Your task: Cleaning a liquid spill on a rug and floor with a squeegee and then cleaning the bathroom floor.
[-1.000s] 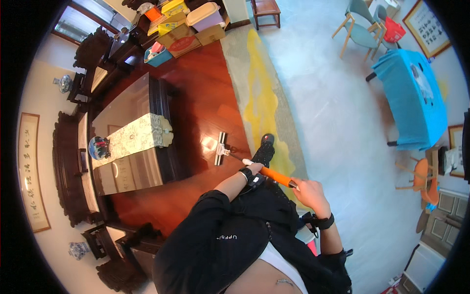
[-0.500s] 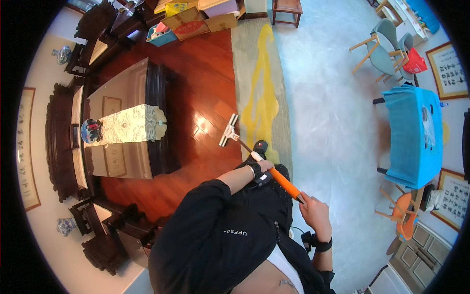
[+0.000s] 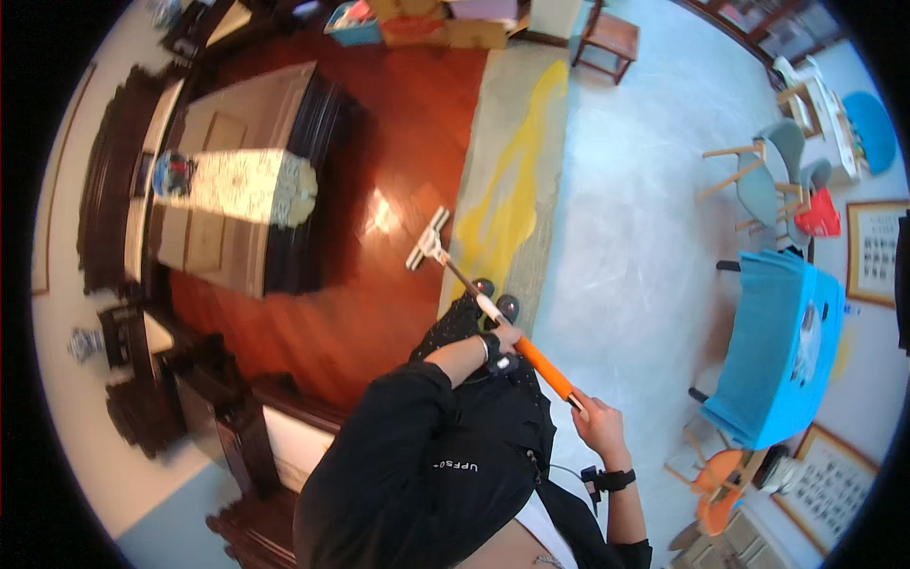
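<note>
A mop (image 3: 544,364) slants across in front of me, with an orange grip, a thin shaft and a white T-shaped head. Its mop head (image 3: 429,241) is over the red-brown wood floor (image 3: 398,284), close to the edge of the grey-and-yellow strip. My left hand (image 3: 506,339) is closed around the handle, at the upper end of the orange part. Lower down, my right hand (image 3: 599,423) is closed at the handle's near end. Whether the mop head presses on the floor, I cannot tell.
Left stands a dark wooden table (image 3: 242,251) with a patterned runner (image 3: 237,185). A grey-and-yellow strip (image 3: 507,204) borders the pale floor (image 3: 616,237). Boxes (image 3: 412,28) and a wooden stool (image 3: 609,43) are at the far end. Right are grey-green chairs (image 3: 758,185) and a blue-covered table (image 3: 773,341).
The whole view has swung round and shifted, with the right-hand furniture lower and the left-hand table higher. The mop head sits slightly farther left in view. Both hands keep their hold.
</note>
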The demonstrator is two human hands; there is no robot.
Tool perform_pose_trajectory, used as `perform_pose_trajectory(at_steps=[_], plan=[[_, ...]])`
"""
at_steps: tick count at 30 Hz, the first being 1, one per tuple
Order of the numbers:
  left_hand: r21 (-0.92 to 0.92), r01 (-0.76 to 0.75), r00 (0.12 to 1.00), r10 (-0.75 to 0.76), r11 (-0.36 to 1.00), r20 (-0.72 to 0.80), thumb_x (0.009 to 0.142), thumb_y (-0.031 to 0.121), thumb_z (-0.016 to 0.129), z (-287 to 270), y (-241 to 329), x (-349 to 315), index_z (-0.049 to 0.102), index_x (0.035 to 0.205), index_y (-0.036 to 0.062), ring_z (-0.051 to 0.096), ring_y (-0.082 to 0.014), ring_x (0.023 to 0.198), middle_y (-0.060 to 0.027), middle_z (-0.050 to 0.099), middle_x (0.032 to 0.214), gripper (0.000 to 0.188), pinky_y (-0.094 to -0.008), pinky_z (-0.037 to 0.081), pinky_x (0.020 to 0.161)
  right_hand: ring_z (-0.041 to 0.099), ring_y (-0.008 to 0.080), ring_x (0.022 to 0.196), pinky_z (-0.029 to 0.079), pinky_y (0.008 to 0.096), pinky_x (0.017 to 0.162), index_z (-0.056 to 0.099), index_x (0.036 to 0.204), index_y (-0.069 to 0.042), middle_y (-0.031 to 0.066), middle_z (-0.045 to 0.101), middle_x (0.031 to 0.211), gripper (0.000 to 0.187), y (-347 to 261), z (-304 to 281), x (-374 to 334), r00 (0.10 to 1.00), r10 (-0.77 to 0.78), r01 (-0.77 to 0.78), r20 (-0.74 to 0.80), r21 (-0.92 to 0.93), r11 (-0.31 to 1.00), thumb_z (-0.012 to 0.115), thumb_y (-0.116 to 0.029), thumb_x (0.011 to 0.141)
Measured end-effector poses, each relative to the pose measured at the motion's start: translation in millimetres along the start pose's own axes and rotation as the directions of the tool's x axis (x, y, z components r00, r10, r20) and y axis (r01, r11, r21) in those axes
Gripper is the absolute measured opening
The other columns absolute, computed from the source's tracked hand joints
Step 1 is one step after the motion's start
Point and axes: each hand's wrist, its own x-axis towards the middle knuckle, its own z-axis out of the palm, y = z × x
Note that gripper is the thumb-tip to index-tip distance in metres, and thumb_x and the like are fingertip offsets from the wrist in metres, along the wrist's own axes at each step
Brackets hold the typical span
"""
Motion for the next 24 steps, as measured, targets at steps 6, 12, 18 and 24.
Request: perform_pose_trajectory(at_steps=[6, 12, 18, 24], plan=[[-0.449, -0.226, 0.946, 0.086, 0.864, -0.311, 0.072, 0.004, 0.047, -52, 33, 0, 0.044, 0.091, -0.0044, 0.056, -0.0309, 0.072, -0.0184, 0.054, 0.081, 0.021, -0.043, 0.046, 0.056, 0.054, 0.0296, 0.06, 0.044, 0.0387, 0.054, 0.051, 0.109, -0.014, 0.0104, 0.054, 0.069, 0.036, -5, -4, 84, 0.977, -0.198, 0.198, 0.08, -0.001, 0.98, 0.054, -0.02, 0.073], [-0.479, -0.343, 0.883, 0.104, 0.808, -0.457, 0.077, 0.006, 0.048, -139, 84, -59, 0.043, 0.095, -0.0074, 0.056, -0.0303, 0.068, -0.0178, 0.053, 0.081, 0.023, -0.0422, 0.048, 0.056, 0.055, 0.0319, 0.07, 0.044, 0.0393, 0.061, 0.051, 0.107, -0.01, 0.0138, 0.057, 0.078, 0.036, -67, 15, 170, 0.933, -0.326, 0.319, 0.148, 0.071, 0.945, 0.054, -0.021, 0.073], [-0.552, -0.298, 0.891, 0.019, 0.779, -0.454, 0.078, 0.009, 0.047, -197, 45, -36, 0.046, 0.089, -0.0078, 0.055, -0.0294, 0.065, -0.0164, 0.054, 0.077, 0.02, -0.0416, 0.047, 0.055, 0.056, 0.0338, 0.073, 0.045, 0.0405, 0.064, 0.049, 0.108, -0.008, 0.0172, 0.056, 0.086, 0.037, -106, 18, 197, 0.879, -0.354, 0.384, 0.319, -0.037, 0.923, 0.051, -0.024, 0.075], [-0.519, -0.189, 0.906, -0.056, 0.833, -0.42, 0.078, 0.011, 0.05, -146, 50, -59, 0.046, 0.091, -0.0078, 0.055, -0.0269, 0.072, -0.0155, 0.055, 0.082, 0.023, -0.0392, 0.047, 0.061, 0.056, 0.0328, 0.074, 0.045, 0.0407, 0.064, 0.051, 0.107, -0.008, 0.0178, 0.057, 0.081, 0.037, -110, 6, 188, 0.882, -0.232, 0.299, 0.409, -0.107, 0.948, 0.052, -0.025, 0.074]])
